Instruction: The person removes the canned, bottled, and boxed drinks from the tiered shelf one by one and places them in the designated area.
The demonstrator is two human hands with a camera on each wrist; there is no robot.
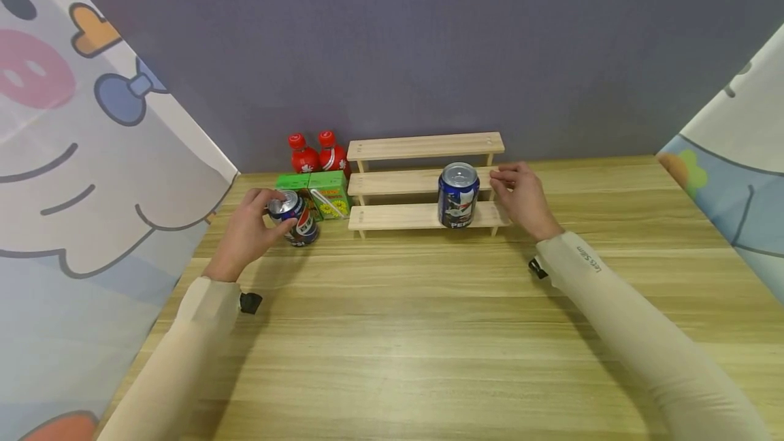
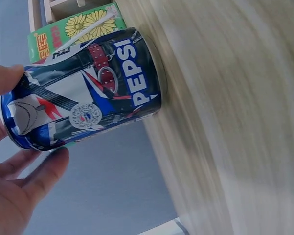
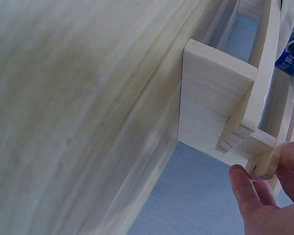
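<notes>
At the left, my left hand [image 1: 246, 231] grips a blue Pepsi can [image 1: 301, 229] near its top, thumb on one side and fingers on the other. The left wrist view gives a close look at this can [image 2: 88, 93], its base right at the table surface. My right hand [image 1: 525, 201] pinches the right end of the middle tier of a three-step wooden rack [image 1: 392, 217], thumb and fingers around the board's tip. A second Pepsi can [image 1: 459, 197] stands upright on the rack, toward the right side of its lower tiers.
Green drink cartons [image 1: 331, 190] with yellow flowers stand left of the rack, just behind the held can. Two red-capped bottles [image 1: 303, 157] are behind them. A grey wall panel [image 1: 392, 46] rises at the back of the wooden table [image 1: 392, 332]; cartoon-printed sheets hang at both sides.
</notes>
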